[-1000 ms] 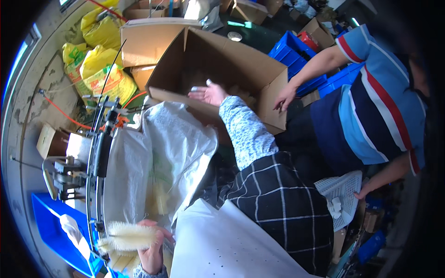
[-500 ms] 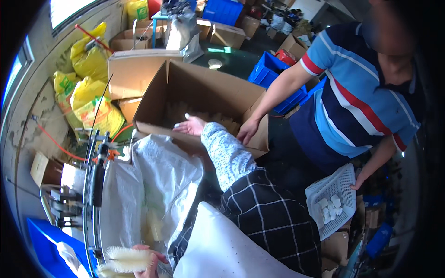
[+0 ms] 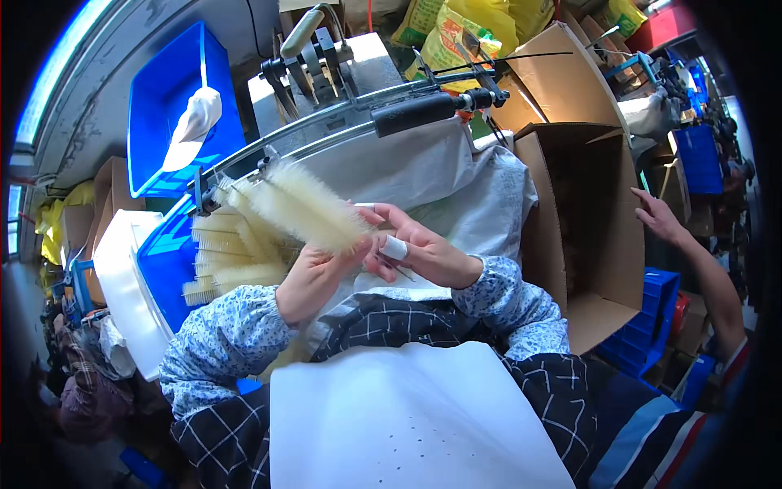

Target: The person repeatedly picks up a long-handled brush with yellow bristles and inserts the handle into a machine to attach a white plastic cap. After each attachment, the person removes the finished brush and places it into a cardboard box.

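One large, open brown cardboard box stands at right, its shadowed inside hard to read; one blue rectangular plastic tub at upper left holds one white cloth. Beside overlapping cream bristle brushes too bunched to count, one fluffy cream cylindrical brush points its long axis to the upper left, its lower end gripped in the left hand. The right hand, with two white finger wraps, is at that same end, though whether it grips cannot be told.

Left of the blue bin, a scuffed grey wall runs alongside a long window bright with daylight.
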Available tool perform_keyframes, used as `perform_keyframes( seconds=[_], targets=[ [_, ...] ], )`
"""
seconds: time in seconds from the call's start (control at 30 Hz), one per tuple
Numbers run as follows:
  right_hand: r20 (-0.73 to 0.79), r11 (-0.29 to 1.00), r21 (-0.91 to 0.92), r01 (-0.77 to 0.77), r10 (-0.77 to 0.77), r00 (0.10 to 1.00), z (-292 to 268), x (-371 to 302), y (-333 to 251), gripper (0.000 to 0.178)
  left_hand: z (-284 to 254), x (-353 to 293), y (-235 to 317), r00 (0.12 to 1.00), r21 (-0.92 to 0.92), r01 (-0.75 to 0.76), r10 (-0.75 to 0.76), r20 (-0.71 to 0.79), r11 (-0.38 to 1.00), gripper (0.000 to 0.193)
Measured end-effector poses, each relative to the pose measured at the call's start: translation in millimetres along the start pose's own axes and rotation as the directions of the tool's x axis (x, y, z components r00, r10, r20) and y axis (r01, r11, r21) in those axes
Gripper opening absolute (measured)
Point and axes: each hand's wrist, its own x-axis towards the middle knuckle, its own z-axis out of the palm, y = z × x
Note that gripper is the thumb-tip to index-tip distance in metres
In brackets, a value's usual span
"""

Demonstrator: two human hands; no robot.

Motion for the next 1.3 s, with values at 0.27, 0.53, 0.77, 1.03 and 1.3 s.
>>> perform_keyframes(
  seconds=[0.27,0.53,0.77,1.03,1.3],
  targets=[
    [-0.088,0.943,-0.331,-0.044,0.015,0.996,-13.9,-13.6,6.9,0.030,-38.2,-29.5,13.4,0.897,0.238,-0.265,0.330,-0.294,0.934,0.039],
    [0.005,0.929,-0.234,-0.286,0.295,0.955,-7.9,-11.0,8.1,0.042,-38.0,-33.5,-3.7,0.978,0.414,-0.077,0.150,-0.146,0.907,0.010],
    [-0.024,0.858,-0.367,-0.360,0.378,0.925,0.7,34.8,-4.6,0.036,-53.1,-47.2,9.4,0.971,0.693,-0.046,0.194,-0.137,0.720,0.015],
    [0.111,-0.428,-0.848,-0.311,-0.718,0.687,-129.4,100.8,-90.6,0.028,-105.0,-111.0,24.6,0.840,0.939,0.343,0.450,-0.305,-0.005,0.040],
    [-0.007,-0.445,-0.790,-0.422,-0.682,0.731,-171.6,127.0,-91.1,0.028,-97.0,-129.0,4.7,0.813,0.819,0.427,0.234,-0.533,0.383,0.045]
  ],
)
